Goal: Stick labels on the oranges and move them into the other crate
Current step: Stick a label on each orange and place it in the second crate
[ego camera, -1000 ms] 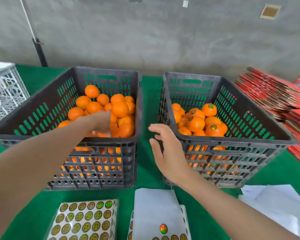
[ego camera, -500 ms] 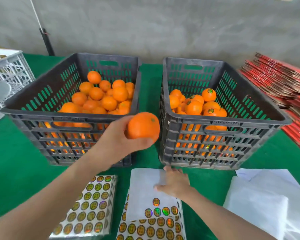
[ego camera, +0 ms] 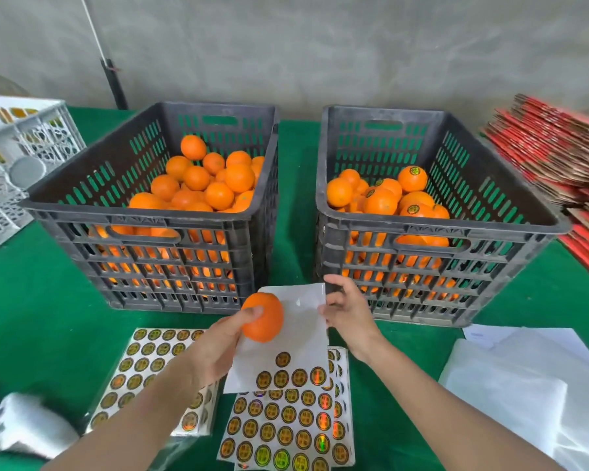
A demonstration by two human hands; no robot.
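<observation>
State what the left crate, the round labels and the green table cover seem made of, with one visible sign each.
Left crate: likely moulded plastic, matt dark grey; slotted walls and moulded handle. Round labels: probably foil-faced stickers, glossy; some flash rainbow colours. Green table cover: seemingly felt-like fabric, matt; no glare, though uncertain.

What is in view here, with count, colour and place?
left black slatted plastic crate: one, black, mid-table.
right black slatted plastic crate: one, black, beside it.
unlabelled oranges: a heap, orange, in the left crate.
labelled oranges: a heap, orange, in the right crate.
held orange: one, orange, before the crates.
mostly peeled sticker sheet: one, white, between the hands.
full round-sticker sheets: several, gold-and-black, near edge.
blank paper sheets: several, white, near right.
flattened cardboard cartons: a stack, red, far right.
lattice plastic crate: one, white, far left.
table cover: one, green.
left hand: grips the held orange.
right hand: fingers pinch the peeled sheet's corner.
</observation>
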